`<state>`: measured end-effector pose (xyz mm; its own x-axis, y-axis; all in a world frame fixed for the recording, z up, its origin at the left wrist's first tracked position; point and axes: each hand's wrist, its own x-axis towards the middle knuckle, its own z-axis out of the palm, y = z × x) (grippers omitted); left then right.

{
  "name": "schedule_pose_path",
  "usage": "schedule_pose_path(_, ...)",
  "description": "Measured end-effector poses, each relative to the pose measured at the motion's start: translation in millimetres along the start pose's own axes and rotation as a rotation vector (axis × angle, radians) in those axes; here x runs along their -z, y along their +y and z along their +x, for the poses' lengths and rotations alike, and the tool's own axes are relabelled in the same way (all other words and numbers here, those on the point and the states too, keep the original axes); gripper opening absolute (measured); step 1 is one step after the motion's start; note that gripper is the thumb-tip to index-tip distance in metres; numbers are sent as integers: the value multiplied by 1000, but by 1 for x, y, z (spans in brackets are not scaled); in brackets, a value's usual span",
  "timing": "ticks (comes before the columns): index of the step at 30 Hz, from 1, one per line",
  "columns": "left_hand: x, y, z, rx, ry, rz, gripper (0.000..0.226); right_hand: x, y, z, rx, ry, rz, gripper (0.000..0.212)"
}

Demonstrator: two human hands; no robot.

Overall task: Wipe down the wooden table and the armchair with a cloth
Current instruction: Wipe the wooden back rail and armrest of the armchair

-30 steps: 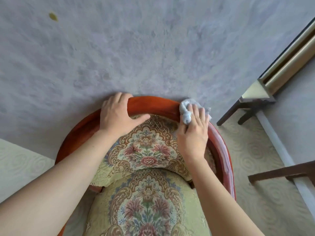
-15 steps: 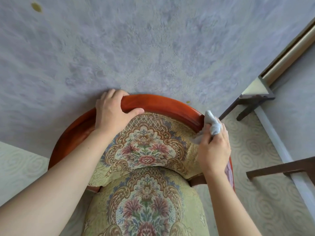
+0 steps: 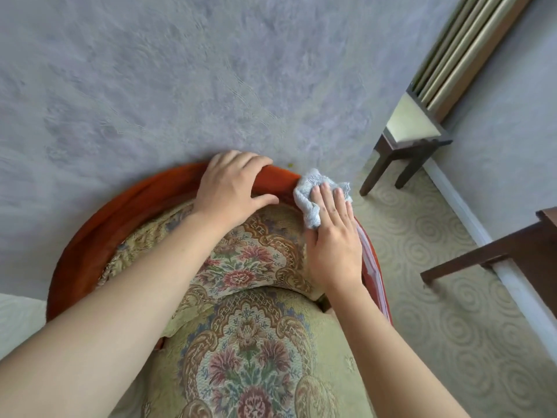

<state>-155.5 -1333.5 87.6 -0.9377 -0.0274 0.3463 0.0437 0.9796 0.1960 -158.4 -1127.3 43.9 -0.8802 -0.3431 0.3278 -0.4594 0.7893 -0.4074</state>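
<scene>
The armchair [image 3: 99, 224] has a curved red-brown wooden back rail and floral upholstery on its backrest and seat. My left hand [image 3: 232, 191] grips the top of the rail near its middle, fingers curled over the far side and thumb on the near side. A crumpled pale grey cloth [image 3: 310, 200] lies on the rail just right of that hand. My right hand [image 3: 334, 236] presses the cloth against the rail with straight fingers laid flat on it. The wooden table is a dark corner [image 3: 542, 236] at the right edge.
A grey textured wall [image 3: 211, 70] stands right behind the chair. A dark wooden stand [image 3: 413, 146] with legs sits at the right by the wall. Patterned cream carpet [image 3: 437, 297] and a white baseboard [image 3: 470, 218] lie to the right.
My right hand has carried the cloth back up the rail from the right side to beside my left hand, and its fingers now lie flat. The view has shifted left.
</scene>
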Motion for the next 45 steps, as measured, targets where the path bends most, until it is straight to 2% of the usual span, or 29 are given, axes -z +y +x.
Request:
schedule_pose_path(4, -8, 16, 14, -91, -99, -11, 68, 9, 28, -43, -245, 25, 24, 64)
schedule_pose_path(9, -21, 45, 32, -197, -237, 9, 65, 11, 35, -59, -476, 34, 62, 60)
schedule_pose_path(13, -32, 70, 40, -276, -310, -3, 59, 13, 28, -28, -515, 79, 155, 47)
schedule_pose_path(16, -40, 87, 47, -324, -368, 51, 46, 16, 31, 0, -439, -5, 232, 41)
schedule_pose_path(18, -44, 93, 53, -345, -376, 117, 45, 20, 39, 6, -434, -46, 292, 33)
schedule_pose_path(21, -46, 92, 54, -394, -347, 194, 66, 26, 56, -14, -491, -30, 360, 32)
schedule_pose_path(24, -50, 90, 52, -434, -308, 249, 82, 27, 76, -51, -638, -22, 356, 35)
schedule_pose_path(27, -52, 92, 52, -447, -262, 275, 83, 26, 89, -85, -845, -79, 262, 41)
schedule_pose_path(29, -53, 93, 51, -444, -240, 291, 82, 24, 89, -98, -908, -131, 179, 42)
schedule_pose_path(31, -55, 92, 50, -450, -221, 298, 82, 21, 84, -94, -867, -133, 97, 40)
schedule_pose_path(34, -57, 92, 48, -463, -196, 330, 79, 15, 75, -66, -683, -94, 2, 46)
schedule_pose_path(40, -62, 87, 44, -480, -136, 292, 76, 4, 58, -51, -440, 36, -3, 62)
schedule_pose_path(42, -62, 87, 41, -492, -130, 291, 77, 1, 60, -75, -435, 13, -23, 63)
schedule_pose_path(45, -62, 87, 37, -510, -95, 239, 78, -1, 66, -125, -524, -60, -86, 63)
